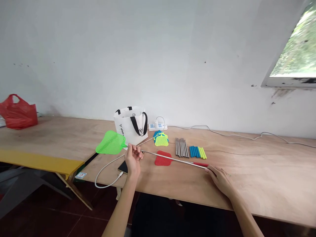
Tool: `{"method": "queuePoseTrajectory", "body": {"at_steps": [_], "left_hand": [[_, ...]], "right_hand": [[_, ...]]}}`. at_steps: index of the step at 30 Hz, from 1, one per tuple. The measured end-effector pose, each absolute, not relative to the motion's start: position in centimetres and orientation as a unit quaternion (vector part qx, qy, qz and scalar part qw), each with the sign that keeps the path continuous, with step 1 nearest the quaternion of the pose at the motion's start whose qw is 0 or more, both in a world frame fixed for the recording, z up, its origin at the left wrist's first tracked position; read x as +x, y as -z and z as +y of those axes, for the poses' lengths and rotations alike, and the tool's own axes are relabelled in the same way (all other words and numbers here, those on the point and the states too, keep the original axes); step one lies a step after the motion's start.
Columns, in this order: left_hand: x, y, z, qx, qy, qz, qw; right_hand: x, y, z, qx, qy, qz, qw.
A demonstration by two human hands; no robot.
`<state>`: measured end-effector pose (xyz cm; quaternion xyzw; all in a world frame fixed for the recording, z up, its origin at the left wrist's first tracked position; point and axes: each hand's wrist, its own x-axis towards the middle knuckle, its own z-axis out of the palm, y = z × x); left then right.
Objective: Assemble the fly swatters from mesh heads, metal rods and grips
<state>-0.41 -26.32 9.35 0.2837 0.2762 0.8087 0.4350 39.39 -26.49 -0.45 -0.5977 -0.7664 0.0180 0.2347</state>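
Note:
My left hand [132,162] pinches the thin metal rod of a fly swatter just below its bright green mesh head [111,143]. The rod slants down to the right across the table. At its far end, my right hand [221,179] has thumb and fingers closed on the rod's tip; the fingers partly hide that end. Behind the rod lies a fly swatter with a red head [163,158] and a red handle [200,164], flat on the wood. A dark phone [122,167] with a white cable plugged in sits partly behind my left hand.
Several metal rods [182,147] lie beside blue grips [194,151] and yellow grips [202,153]. Yellow and blue swatter heads [161,140] are stacked near a power strip [157,127]. A white bag [128,126] stands behind; a red bag [19,113] is far left.

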Motion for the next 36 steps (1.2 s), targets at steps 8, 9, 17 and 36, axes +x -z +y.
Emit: {"method": "queuePoseTrajectory", "body": {"at_steps": [8, 9, 17, 36], "left_hand": [[0.8, -8.8, -26.1, 0.276, -0.849, 0.26, 0.368], [0.8, -8.7, -25.9, 0.277, -0.852, 0.267, 0.354], [8.0, -5.1, -26.8, 0.402, -0.692, 0.38, 0.463], [12.2, -1.7, -28.8, 0.54, -0.449, 0.347, 0.621]], "right_hand": [[40.0, 1.1, -26.3, -0.6, -0.026, -0.762, 0.244], [40.1, 1.0, -26.3, -0.6, -0.02, -0.76, 0.247], [31.7, -0.2, -28.2, -0.547, 0.001, -0.787, 0.284], [27.2, 0.3, -30.1, -0.597, 0.05, -0.774, 0.205]]}}
